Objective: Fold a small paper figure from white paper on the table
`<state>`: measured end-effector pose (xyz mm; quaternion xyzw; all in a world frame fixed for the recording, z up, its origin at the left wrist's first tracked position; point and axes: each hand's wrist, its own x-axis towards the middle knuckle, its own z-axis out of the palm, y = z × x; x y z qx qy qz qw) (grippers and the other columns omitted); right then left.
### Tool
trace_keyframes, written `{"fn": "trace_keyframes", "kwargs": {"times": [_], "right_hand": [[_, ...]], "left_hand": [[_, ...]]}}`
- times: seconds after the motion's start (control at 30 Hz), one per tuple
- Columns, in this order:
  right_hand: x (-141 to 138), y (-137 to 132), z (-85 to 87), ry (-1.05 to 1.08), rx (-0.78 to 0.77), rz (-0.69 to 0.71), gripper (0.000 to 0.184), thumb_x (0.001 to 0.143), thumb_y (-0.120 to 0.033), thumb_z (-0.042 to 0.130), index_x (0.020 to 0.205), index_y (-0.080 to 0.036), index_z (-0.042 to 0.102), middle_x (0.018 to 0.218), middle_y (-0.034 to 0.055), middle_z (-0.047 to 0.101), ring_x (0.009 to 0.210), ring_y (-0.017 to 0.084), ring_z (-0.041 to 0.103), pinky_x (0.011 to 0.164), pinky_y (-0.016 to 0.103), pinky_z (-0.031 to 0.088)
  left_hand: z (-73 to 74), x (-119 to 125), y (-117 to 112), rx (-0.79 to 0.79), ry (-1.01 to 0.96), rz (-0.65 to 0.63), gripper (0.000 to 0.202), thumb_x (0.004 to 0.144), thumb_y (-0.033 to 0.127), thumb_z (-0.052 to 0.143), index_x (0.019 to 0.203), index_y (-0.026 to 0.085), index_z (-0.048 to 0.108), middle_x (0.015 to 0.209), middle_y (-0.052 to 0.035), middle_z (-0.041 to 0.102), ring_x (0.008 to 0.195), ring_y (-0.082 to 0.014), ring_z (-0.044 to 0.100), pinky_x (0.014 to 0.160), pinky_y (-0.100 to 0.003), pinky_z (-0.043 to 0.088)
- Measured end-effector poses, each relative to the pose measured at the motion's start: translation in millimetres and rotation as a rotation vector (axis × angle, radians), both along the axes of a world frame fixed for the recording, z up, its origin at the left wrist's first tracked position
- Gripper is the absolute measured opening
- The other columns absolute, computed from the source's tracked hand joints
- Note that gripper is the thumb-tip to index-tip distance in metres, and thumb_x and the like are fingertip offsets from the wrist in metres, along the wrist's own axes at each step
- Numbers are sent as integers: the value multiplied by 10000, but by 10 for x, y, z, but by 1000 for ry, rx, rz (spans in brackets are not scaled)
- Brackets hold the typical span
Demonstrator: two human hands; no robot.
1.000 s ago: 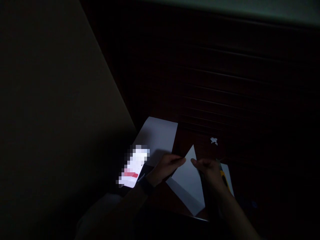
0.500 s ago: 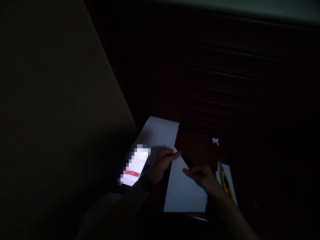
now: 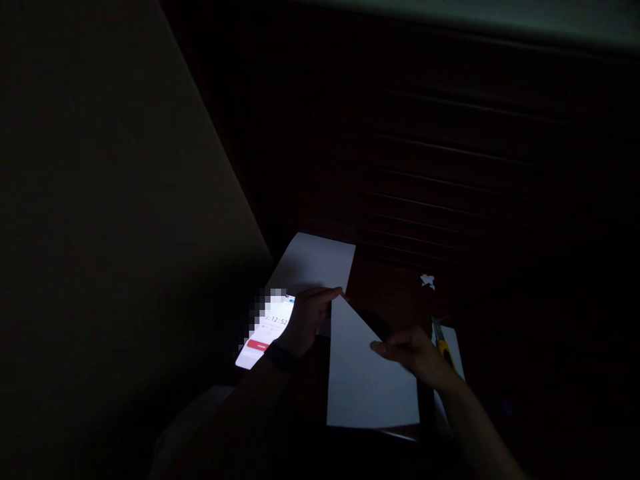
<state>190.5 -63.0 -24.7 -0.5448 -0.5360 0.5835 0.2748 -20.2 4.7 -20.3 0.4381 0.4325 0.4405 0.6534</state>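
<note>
A white sheet of paper (image 3: 370,380) with a slanting upper right edge is held between my two hands. My left hand (image 3: 311,319), with a dark band at the wrist, pinches its pointed top corner. My right hand (image 3: 414,352) grips the slanted edge, thumb on top and fingers behind the paper. Close to the left wrist, a phone (image 3: 267,333) glows with a timer on its screen. Beyond the left hand lies another white sheet (image 3: 320,257), partly covered by that hand.
Right of my right hand, a yellow utility knife (image 3: 444,350) with its blade out rests on a white paper piece (image 3: 454,340). Small white scraps (image 3: 427,281) lie on the dark table (image 3: 385,293). A pale wall (image 3: 125,200) rises on the left; the room is dim.
My left hand has shifted left and up with the paper's top corner, so the sheet has turned slightly. My right hand stays on the slanted edge, and its forearm covers more of the knife.
</note>
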Motion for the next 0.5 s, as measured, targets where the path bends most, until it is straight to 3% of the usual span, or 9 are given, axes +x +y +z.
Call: {"fn": "trace_keyframes", "kwargs": {"times": [0.2,0.3,0.37,0.43,0.5], "right_hand": [[19,-2,22,27,-3,16,415,696,-496,609,473,-155,525,453,-58,349,431,66,260,410,228,187],[115,-24,57,14,-22,132,420,713,-474,601,458,-159,492,459,-64,301,435,63,232,412,226,168],[171,-42,82,-32,-12,248,422,723,-467,593,456,-160,479,468,-65,272,441,64,219,413,223,154],[185,-75,100,-89,2,356,409,727,-474,582,478,-160,500,474,-64,278,444,65,229,410,218,159],[150,-138,103,-147,42,436,402,726,-482,577,493,-159,526,473,-62,296,443,67,242,409,212,174]], "left_hand": [[-74,-57,38,35,-49,74,284,738,367,589,862,124,669,881,-114,666,756,-203,635,652,-306,499],[0,-144,129,91,-85,176,336,738,369,581,965,129,644,1004,-126,648,909,-214,615,782,-335,484],[104,-179,141,157,26,222,306,728,365,588,922,142,664,942,-111,672,861,-213,628,768,-342,486],[212,-174,52,246,227,30,222,718,345,601,818,171,696,839,-83,693,815,-211,636,735,-318,486],[277,-136,-143,375,386,-311,161,668,316,649,779,219,714,807,-53,702,775,-210,640,681,-284,479]]}}
